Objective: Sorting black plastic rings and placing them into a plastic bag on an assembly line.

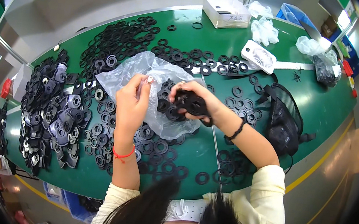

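A clear plastic bag [167,128] lies spread on the green table in front of me, with several black rings [162,105] in or under its film. My left hand [132,100] is at the bag's left side, its thumb and fingers pinched together on the film. A small whitish spot shows at the thumb tip; I cannot make out what it is. Over the bag's right part, my right hand [205,99] is closed round a bunch of black rings [194,105]. Some of these rings stick out below the fingers.
Loose black rings [126,36] cover the far left, with more near my forearms. A heap of dark curved parts [52,116] lies at left. A white box [226,17], a white handheld fan [258,57] and a black mesh bag [284,123] stand to the right.
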Demonstrator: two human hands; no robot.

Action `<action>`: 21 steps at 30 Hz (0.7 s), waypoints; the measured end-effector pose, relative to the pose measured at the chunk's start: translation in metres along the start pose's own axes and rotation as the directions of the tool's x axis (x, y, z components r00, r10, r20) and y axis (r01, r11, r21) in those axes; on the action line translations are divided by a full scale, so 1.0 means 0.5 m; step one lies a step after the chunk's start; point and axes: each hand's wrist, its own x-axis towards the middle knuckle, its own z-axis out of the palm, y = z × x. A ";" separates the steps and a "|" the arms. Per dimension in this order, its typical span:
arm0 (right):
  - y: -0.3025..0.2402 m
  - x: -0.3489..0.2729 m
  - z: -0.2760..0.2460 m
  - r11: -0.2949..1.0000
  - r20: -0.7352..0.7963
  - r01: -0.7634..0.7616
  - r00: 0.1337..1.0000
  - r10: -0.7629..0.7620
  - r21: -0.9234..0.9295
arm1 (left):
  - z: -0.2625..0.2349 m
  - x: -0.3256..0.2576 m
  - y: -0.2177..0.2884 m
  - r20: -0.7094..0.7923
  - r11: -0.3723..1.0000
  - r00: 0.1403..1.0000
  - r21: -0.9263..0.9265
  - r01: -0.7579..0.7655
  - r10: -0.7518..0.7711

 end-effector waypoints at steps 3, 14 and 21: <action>0.053 0.097 -0.010 0.879 -0.221 0.419 0.857 -0.466 -0.230 | -0.005 0.000 0.024 -0.016 1.000 1.000 -0.023 -0.013 0.013; -0.036 0.019 0.011 0.295 0.169 0.262 0.937 -0.305 -0.919 | -0.045 0.001 0.018 -0.051 0.998 0.997 0.037 0.053 -0.051; -0.139 -0.171 -0.057 0.415 -0.139 -0.106 0.989 -0.048 -0.903 | -0.052 -0.003 0.007 -0.064 0.996 0.995 0.016 0.083 -0.081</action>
